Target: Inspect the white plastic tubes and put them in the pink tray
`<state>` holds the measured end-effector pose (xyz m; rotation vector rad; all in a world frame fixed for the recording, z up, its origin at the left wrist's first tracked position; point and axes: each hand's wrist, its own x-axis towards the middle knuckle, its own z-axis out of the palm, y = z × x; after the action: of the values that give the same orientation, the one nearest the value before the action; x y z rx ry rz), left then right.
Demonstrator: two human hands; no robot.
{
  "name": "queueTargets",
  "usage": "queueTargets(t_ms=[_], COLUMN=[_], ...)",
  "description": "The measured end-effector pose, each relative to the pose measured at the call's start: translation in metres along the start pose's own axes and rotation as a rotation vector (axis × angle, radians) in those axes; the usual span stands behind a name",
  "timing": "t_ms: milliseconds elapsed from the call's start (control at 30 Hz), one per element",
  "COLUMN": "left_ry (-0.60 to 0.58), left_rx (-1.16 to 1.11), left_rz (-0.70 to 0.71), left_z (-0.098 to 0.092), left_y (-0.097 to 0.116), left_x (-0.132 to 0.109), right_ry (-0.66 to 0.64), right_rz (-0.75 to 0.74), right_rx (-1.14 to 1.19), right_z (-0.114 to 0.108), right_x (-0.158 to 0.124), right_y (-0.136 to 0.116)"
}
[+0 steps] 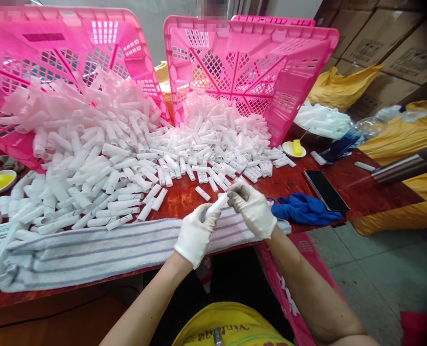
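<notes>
Both my hands wear white gloves and meet over the table's front edge. My left hand [196,231] is closed around the lower end of a white plastic tube [216,203]. My right hand [252,206] pinches the tube's upper end with its fingertips. The tube is tilted, pointing up and right. Just behind my hands lie large heaps of the same white tubes [101,154] and smaller white pieces [216,144] on the dark red table [184,199].
Two pink crates [256,62] lean tilted behind the heaps. A striped towel [101,250] lies along the table's front. A blue cloth [303,209], a black phone [324,190], small dishes with yellow material [295,149], yellow bags and cardboard boxes sit to the right.
</notes>
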<state>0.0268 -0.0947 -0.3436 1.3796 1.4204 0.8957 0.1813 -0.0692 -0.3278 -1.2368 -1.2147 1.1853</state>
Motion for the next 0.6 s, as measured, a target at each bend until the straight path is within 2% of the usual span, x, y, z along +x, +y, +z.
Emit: queueTargets(t_ms=[100,133,167,300,367,433,500,567,600], left_ry=[0.057,0.014,-0.088,-0.711,-0.863,-0.916,-0.927,-0.922,-0.918], left_rx=[-0.042,-0.139,-0.28,-0.954,-1.153,-1.244,-1.251,-1.144,-1.02], left_rz=[0.004,-0.037,-0.105,-0.474,-0.591,-0.646,-0.63,-0.551,-0.481], left_z=[0.0,-0.002,-0.004,-0.021,-0.024,-0.02,-0.008,0.009,0.016], left_y=[0.006,0.008,0.009,0.006,0.001,-0.004,-0.005,-0.001,0.002], left_x=[0.0,0.0,0.0,0.0,0.0,0.0,-0.003,-0.009,-0.012], right_ry=[-0.021,-0.022,-0.027,-0.142,-0.185,-0.206,-0.175,-0.116,-0.071], right_rz=[0.074,0.074,0.057,-0.032,-0.06,-0.081,-0.093,-0.059,-0.025], right_rx=[0.01,0.025,0.042,0.064,0.049,0.015,-0.002,-0.005,-0.011], right_z=[0.004,0.005,0.004,-0.006,-0.011,-0.012,-0.011,-0.012,-0.016], right_x=[-0.001,-0.001,-0.001,-0.005,-0.011,-0.02,-0.029,-0.04,-0.046], right_y=[0.001,0.0,-0.001,-0.007,-0.007,-0.004,0.002,0.009,0.012])
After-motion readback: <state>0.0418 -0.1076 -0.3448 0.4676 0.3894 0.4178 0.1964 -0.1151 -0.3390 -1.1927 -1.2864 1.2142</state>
